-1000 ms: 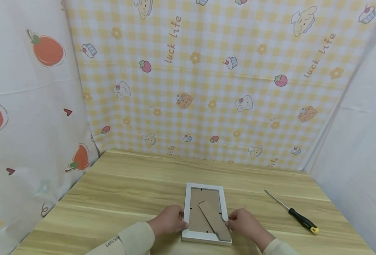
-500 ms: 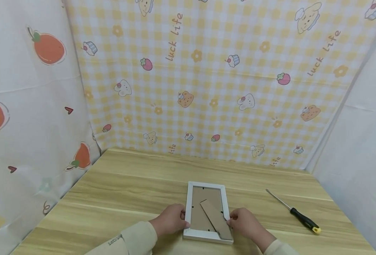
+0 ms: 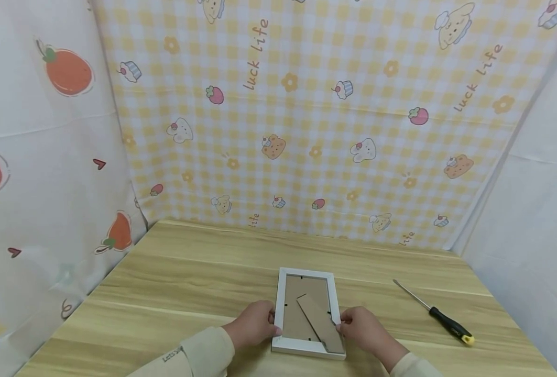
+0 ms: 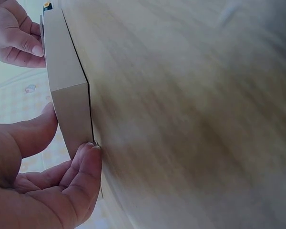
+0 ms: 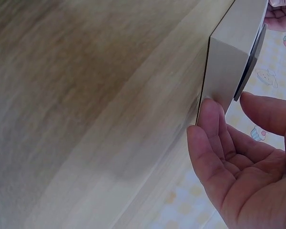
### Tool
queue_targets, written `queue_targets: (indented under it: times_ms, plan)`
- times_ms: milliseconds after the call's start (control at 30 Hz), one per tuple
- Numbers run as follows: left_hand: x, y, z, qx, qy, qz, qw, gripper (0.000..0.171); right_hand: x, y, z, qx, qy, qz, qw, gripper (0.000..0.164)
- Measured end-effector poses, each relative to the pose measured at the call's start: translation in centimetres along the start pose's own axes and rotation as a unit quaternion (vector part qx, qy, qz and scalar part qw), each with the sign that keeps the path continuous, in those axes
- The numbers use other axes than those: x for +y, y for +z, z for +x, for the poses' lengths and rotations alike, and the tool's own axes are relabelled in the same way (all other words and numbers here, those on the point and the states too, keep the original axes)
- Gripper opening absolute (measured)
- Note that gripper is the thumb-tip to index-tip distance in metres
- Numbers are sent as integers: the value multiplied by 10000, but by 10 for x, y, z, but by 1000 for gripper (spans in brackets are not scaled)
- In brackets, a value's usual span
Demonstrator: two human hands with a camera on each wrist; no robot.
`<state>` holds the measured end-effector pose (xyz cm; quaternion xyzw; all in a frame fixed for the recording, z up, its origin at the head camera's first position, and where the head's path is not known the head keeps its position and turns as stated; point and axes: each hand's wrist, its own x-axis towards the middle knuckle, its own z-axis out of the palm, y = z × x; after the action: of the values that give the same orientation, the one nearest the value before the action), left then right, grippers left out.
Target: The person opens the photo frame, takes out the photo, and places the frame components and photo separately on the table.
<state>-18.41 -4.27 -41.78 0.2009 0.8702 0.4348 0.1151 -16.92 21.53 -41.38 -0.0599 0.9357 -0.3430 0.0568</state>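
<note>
Plainly, the left hand (image 3: 253, 324) and right hand (image 3: 364, 330) pinch the white frame (image 3: 299, 346) with curled fingers. Its front lies hidden underneath.

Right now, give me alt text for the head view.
Left hand and right hand hold a white picture frame, back side up, by its long sides at a wood-grain table, its brown easel stand slanting across the backing board. A black-and-yellow screwdriver lies to the right; yellow gingham cloth hangs behind.
</note>
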Motion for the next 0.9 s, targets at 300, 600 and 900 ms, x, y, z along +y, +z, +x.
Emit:
queue_targets:
  times_ms: [300,600,900]
  plan:
    - [-3,1,0,-73,-47,-34,10000,17,1,0,0,44,-84,-47,9999,4]
    - [-4,2,0,-2,10,215,9998,18,0,1,1,64,13,-74,10000,6]
    - [-1,1,-1,22,123,462,9989,18,-3,0,0,66,141,-84,9998,6]
